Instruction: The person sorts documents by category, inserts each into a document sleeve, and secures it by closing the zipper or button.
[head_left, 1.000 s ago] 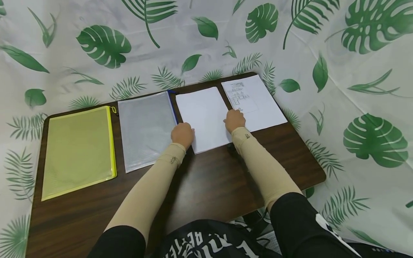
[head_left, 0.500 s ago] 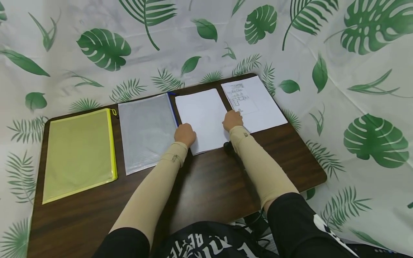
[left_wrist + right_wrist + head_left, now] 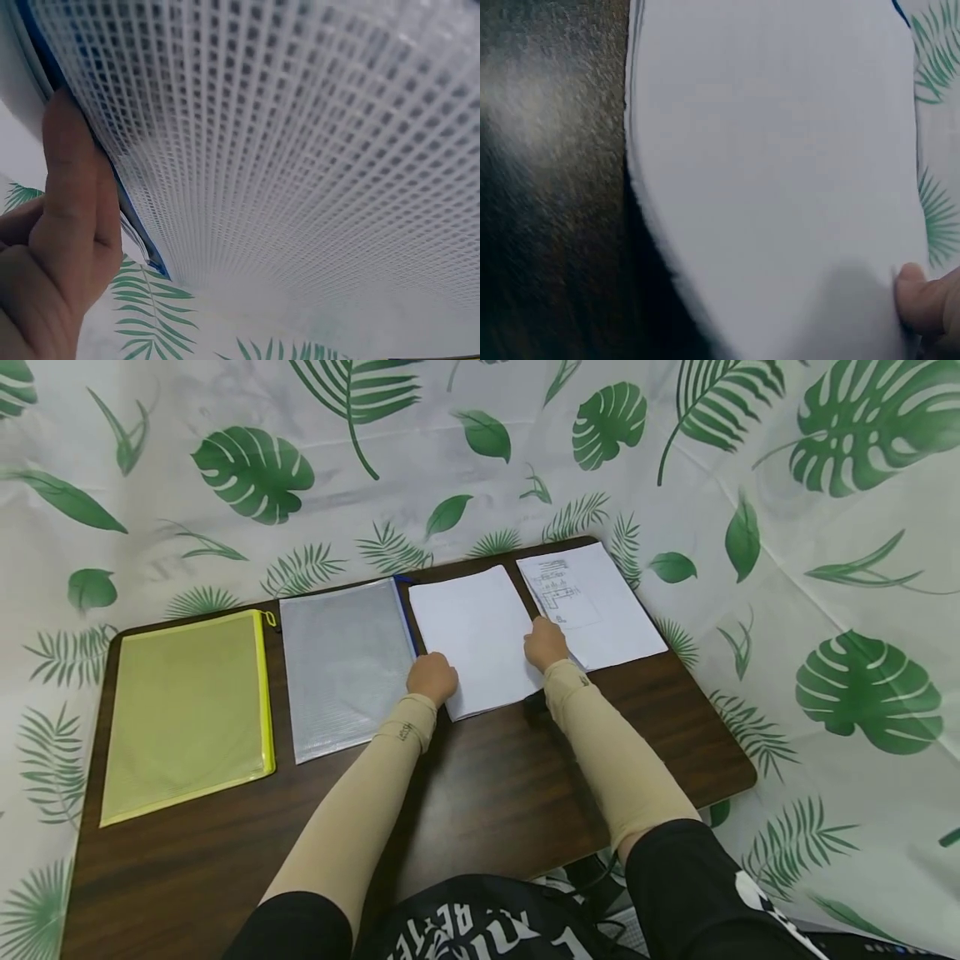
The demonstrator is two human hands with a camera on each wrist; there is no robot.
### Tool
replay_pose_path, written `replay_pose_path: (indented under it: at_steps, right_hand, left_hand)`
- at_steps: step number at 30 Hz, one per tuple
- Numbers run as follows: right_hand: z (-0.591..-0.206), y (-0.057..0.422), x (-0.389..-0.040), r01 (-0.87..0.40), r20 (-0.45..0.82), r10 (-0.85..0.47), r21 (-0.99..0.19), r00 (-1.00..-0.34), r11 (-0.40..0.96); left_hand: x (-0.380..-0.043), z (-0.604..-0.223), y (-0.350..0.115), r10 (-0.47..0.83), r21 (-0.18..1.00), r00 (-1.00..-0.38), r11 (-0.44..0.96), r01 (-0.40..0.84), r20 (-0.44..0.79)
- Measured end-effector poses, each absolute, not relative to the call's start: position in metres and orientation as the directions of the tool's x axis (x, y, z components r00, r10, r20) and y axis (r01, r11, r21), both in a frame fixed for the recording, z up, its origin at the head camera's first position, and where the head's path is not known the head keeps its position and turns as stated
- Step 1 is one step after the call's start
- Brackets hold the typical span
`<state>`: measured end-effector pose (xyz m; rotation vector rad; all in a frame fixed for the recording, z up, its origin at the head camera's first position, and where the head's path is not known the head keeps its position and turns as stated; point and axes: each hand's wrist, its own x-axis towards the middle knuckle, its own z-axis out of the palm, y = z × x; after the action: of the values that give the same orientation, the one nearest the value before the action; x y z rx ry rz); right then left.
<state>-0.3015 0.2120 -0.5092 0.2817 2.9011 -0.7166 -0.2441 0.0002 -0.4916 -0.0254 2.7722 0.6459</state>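
Note:
A stack of white paper (image 3: 482,631) lies between my hands at the far middle of the table. My left hand (image 3: 432,677) grips its left side, right beside the blue-zippered clear mesh pouch (image 3: 345,664). In the left wrist view the fingers (image 3: 71,165) run along the pouch's blue edge, with paper edges behind them. My right hand (image 3: 546,642) holds the stack's right edge, its thumb (image 3: 919,296) on top of the white paper. The right wrist view shows a dark gap under the stack's near edge.
To the right lies paper with a printed diagram (image 3: 615,614), close by my right hand. A yellow zip pouch (image 3: 187,718) is at the far left of the dark wood table (image 3: 480,810). A leaf-patterned cloth (image 3: 517,439) stands behind the table.
Both hands stay at the stack's two sides and have shifted only slightly. The stack, the pouches and the printed paper keep their places; the head view has moved a little.

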Motion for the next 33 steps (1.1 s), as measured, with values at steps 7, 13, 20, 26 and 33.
replay_pose_path:
  at_steps: [7, 13, 20, 26, 33]
  right_hand:
    - [-0.515, 0.226, -0.298, 0.229, -0.189, 0.137, -0.661, -0.972, 0.714]
    - [-0.512, 0.23, -0.288, 0.316, -0.274, 0.16, -0.769, -0.948, 0.555]
    - [-0.525, 0.237, -0.292, 0.35, -0.296, 0.192, -0.848, -0.936, 0.397]
    - [-0.533, 0.236, -0.291, 0.332, -0.277, 0.202, -0.884, -0.939, 0.329]
    - [-0.533, 0.233, -0.285, 0.313, -0.284, 0.134, -0.886, -0.949, 0.342]
  left_hand:
    - [-0.24, -0.491, -0.004, 0.029, 0.442, -0.948, 0.889, -0.121, -0.318]
    - [-0.238, -0.492, -0.009, -0.01, 0.449, -0.937, 0.876, -0.177, -0.35]
    - [-0.238, -0.494, -0.017, 0.042, 0.648, -0.931, 0.73, -0.219, -0.362]
    - [-0.244, -0.504, -0.022, 0.102, 0.811, -0.925, 0.523, -0.264, -0.367]
    - [-0.245, -0.51, -0.023, 0.097, 0.875, -0.942, 0.411, -0.257, -0.322]
